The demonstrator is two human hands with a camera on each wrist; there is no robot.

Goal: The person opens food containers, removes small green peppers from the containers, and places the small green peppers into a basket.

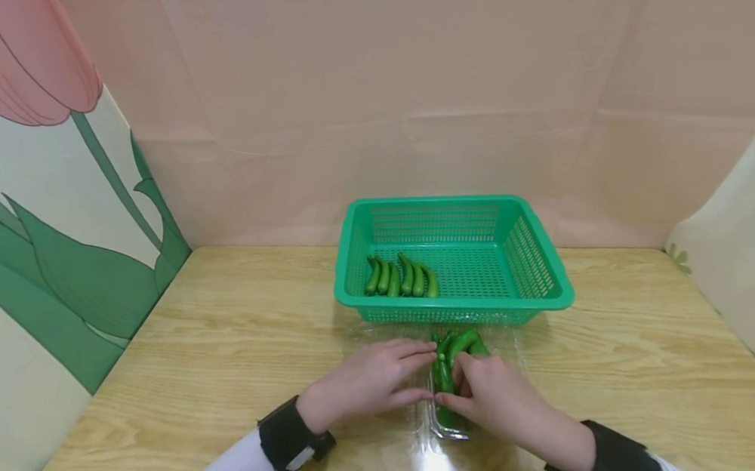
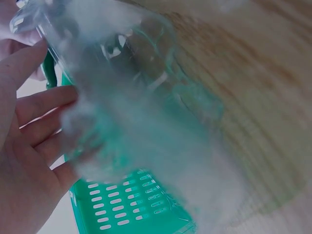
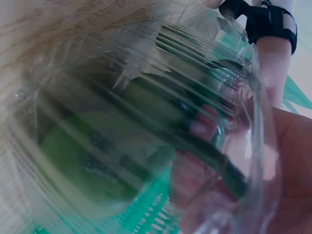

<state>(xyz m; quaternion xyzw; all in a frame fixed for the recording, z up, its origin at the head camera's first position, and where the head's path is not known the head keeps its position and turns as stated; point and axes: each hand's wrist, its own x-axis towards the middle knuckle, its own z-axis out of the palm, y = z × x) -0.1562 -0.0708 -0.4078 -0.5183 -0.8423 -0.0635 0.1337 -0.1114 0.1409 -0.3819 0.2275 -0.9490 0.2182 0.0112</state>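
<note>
A clear plastic container (image 1: 446,429) with ribbed walls lies on the table, filled with several long green peppers (image 1: 447,375). My right hand (image 1: 498,399) reaches over its right side, fingers curled down among the peppers and thumb near the front. Through the plastic in the right wrist view, the right fingertips (image 3: 204,122) press beside a dark green stem end (image 3: 229,170). From the other side, my left hand (image 1: 380,376) reaches in with fingers extended, their tips at the container's left edge. A blurred sheet of clear plastic (image 2: 146,97) spreads beside the left fingers.
Just behind the container stands a green slotted basket (image 1: 452,309), with several green peppers (image 1: 404,276) lined up in its left part. The wooden table (image 1: 239,328) meets a pink backdrop at the rear. Printed flower panels (image 1: 24,285) rise at both sides.
</note>
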